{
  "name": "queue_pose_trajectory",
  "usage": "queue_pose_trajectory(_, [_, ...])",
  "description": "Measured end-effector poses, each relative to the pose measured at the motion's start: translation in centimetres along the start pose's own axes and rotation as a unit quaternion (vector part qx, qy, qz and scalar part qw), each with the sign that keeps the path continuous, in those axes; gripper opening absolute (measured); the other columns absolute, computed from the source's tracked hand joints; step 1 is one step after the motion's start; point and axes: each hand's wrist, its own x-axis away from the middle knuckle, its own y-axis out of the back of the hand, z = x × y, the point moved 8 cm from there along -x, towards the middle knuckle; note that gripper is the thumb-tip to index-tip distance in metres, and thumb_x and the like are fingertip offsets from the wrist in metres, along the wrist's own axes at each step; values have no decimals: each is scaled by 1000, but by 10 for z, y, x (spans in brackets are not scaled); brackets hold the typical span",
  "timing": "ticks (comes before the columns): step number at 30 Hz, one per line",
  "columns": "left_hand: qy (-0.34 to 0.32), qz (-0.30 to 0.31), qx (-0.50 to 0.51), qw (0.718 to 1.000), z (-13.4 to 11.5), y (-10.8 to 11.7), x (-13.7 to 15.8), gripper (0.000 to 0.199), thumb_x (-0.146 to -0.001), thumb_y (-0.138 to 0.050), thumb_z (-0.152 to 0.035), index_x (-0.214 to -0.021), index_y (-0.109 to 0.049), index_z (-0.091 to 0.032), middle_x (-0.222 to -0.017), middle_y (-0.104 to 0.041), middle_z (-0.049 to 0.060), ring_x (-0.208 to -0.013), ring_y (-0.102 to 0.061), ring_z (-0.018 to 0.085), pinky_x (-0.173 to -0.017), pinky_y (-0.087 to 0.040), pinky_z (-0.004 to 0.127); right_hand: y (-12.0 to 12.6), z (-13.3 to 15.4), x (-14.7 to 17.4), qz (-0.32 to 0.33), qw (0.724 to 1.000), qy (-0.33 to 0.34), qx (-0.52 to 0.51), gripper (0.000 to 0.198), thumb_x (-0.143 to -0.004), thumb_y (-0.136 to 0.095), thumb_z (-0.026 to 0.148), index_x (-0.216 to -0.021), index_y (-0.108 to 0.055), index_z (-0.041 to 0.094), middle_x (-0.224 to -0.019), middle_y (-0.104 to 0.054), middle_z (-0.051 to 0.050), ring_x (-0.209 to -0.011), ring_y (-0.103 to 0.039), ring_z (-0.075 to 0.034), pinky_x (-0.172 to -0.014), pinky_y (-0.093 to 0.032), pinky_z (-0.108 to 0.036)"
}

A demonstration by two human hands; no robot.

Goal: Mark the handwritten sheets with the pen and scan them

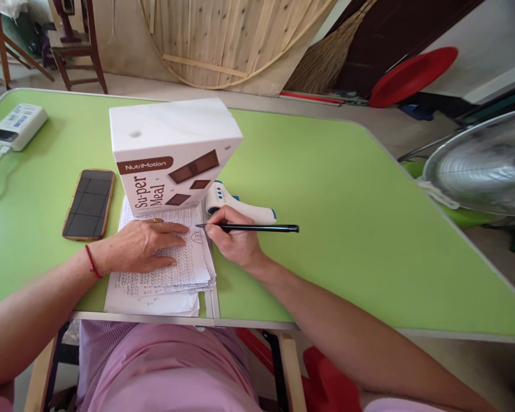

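Centre frame: right hand (237, 240) pinches 1 black pen (261, 228), tip at handwritten sheets (191, 269); left hand (139, 246) flat on them, fingers extended, grasping nothing. Risk: if left hand lifts, loose sheets could skew.

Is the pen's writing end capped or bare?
Bare: the pen shows a narrow, pointed tip past the right hand, above the written sheets. Whether it touches them, I cannot tell.
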Motion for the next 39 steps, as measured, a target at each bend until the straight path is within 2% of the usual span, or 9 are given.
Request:
queue_pose_trajectory(8, [-3, -2, 0, 1000, -1, 1, 0, 33, -93, -66, -26, -124, -67, -16, -143, -59, 9, -120, -66, 30, -98, -58, 41, -3, 0, 0, 18, 1000, -7, -6, 11, -72, -54, 21, -63, -49, 23, -50, -54, 5, -44, -43, -10, -43, -34, -23])
queue_pose_trajectory(13, [3, 7, 12, 1000, 0, 0, -1, 34, -93, -65, -26, -125, -67, -14, -144, -58, 10, -120, -66, 31, -99, -58, 46, 0, 1, -1, 3, 1000, 4, -16, 11, -72, -54, 20, -63, -50, 23, -49, -52, 6, -43, -43, -10, -43, -35, -23])
queue_pose_trajectory(32, [-1, -1, 10, 1000, 1, 1, 1, 33, -94, -65, -27, -124, -67, -16, -143, -59, 10, -120, -66, 29, -99, -58, 42, -3, -4, -1, 29, 999, -33, -2, 10, -69, -54, 21, -62, -49, 24, -50, -54, 5, -45, -43, -11, -45, -35, -24])
queue_pose_trajectory(39, [4, 3, 13, 1000, 1, 1, 0, 33, -94, -64, -25, -125, -66, -15, -144, -59, 10, -121, -65, 29, -99, -58, 42, 2, -3, -1, 14, 1000, -23, -5, 10, -71, -55, 21, -63, -50, 24, -51, -51, 6, -45, -41, -10, -44, -34, -25])
